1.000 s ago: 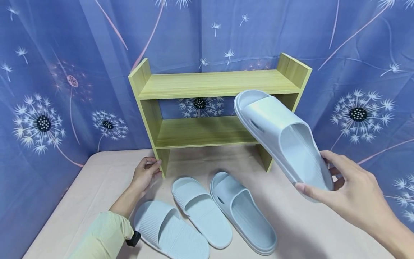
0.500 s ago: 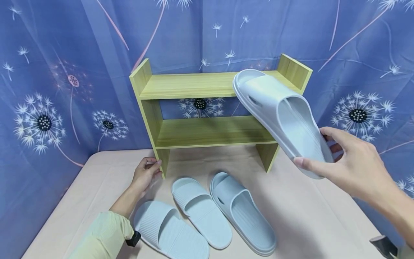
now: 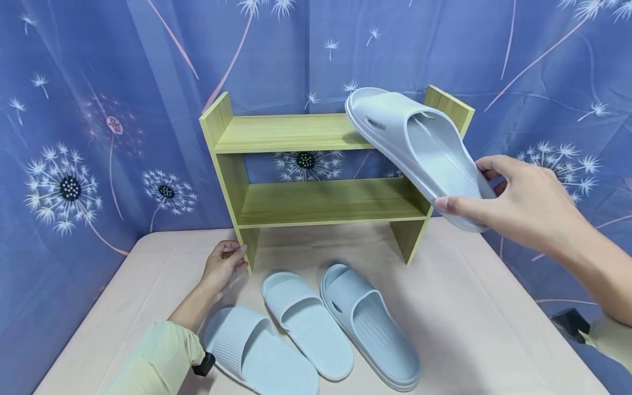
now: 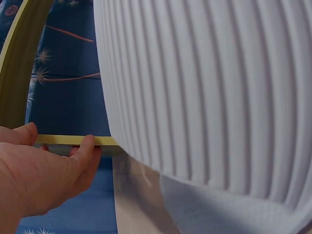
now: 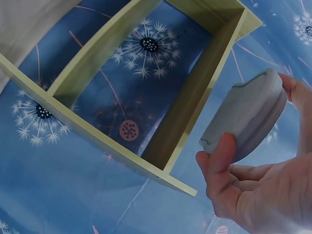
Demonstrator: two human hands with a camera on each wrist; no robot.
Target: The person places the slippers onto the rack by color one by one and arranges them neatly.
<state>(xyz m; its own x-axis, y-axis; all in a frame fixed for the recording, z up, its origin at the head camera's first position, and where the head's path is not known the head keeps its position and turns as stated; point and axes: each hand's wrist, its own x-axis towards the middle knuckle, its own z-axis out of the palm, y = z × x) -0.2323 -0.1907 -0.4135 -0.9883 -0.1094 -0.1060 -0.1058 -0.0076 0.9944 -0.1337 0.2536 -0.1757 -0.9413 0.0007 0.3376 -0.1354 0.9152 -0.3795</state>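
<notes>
A light blue slipper [image 3: 387, 115] is held by my right hand [image 3: 528, 203], thumb on one side of the heel and fingers on the other. It tilts toe-up, overlapping the right part of the top board of a two-tier wooden shelf [image 3: 291, 130]; whether it touches the board is hard to tell. In the right wrist view the slipper's heel [image 5: 248, 114] shows beside the shelf frame [image 5: 122, 141]. My left hand [image 3: 224, 269] pinches the lower front edge of the shelf's left side panel. From the left wrist, its thumb and fingers lie either side of that panel edge [image 4: 66, 140].
Three more light blue slippers lie on the pale cloth-covered surface [image 3: 459, 307] before the shelf: two with ribbed straps [image 3: 232, 334] [image 3: 291, 296] and a smooth one [image 3: 377, 334]. A blue dandelion-print curtain [image 3: 123, 82] hangs behind and at both sides.
My right hand has raised the slipper and brought it slightly left, from in front of the middle tier to the top board's level. The left hand stays on the side panel.
</notes>
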